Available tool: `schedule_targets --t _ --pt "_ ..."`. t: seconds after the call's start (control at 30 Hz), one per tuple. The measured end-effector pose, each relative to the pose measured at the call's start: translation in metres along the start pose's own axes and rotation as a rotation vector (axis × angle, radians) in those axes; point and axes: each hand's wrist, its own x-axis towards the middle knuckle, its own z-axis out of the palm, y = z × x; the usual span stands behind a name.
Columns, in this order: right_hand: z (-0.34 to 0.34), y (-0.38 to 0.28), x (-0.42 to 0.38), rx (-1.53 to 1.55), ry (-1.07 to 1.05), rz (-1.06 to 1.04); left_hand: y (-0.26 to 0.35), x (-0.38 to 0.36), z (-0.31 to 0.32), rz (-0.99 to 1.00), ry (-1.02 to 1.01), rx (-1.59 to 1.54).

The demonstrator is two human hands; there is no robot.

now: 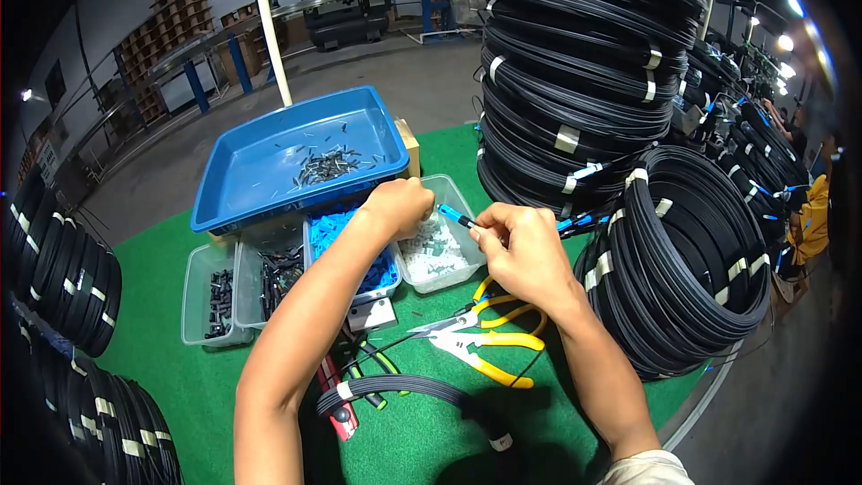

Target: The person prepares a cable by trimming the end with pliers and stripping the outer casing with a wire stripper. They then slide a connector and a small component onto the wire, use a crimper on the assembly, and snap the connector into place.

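Observation:
My right hand point(521, 247) pinches a blue and black cable connector point(456, 216) and holds it above the bin of white parts point(437, 251). The fingers of my left hand point(395, 208) are curled together at the connector's left side, over the same bin; what they hold, if anything, is hidden. Left of the white parts, a bin of blue parts point(373, 277) is partly covered by my left forearm. Two bins with black parts stand further left, one with short pieces point(220, 301). Below lie yellow-handled scissors and pliers point(476, 352) on the green mat point(395, 449).
A blue tray point(208, 181) with dark pieces stands behind the bins. Tall stacks of black cable coils point(575, 81) rise at the right, others at the left. A red tool point(345, 422) and a cable bundle point(404, 383) lie in front. A person in yellow point(813, 220) is at far right.

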Motion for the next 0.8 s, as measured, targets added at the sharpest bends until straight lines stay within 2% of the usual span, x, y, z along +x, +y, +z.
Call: schedule_targets --t 0.03,0.17,0.27,0.37,0.5,0.8 --pt "0.002 0.002 0.0 -0.016 -0.005 -0.014 -0.001 0.003 0.003 -0.042 -0.058 0.081" --pt "0.003 0.0 0.0 -0.041 -0.025 -0.002 0.001 0.001 0.001 -0.034 -0.083 0.092" --pt "0.001 -0.004 -0.001 -0.014 -0.007 -0.019 -0.005 -0.002 -0.013 0.111 -0.16 -0.576" --pt "-0.001 -0.011 -0.002 0.001 -0.015 -0.017 -0.015 0.003 -0.007 0.102 0.049 -0.368" --pt "0.002 -0.012 -0.003 -0.013 0.0 -0.037 -0.013 0.004 0.006 0.081 -0.028 -0.245" --pt "0.0 -0.007 -0.003 -0.019 0.023 -0.092 -0.001 0.003 0.011 -0.009 -0.032 -0.161"
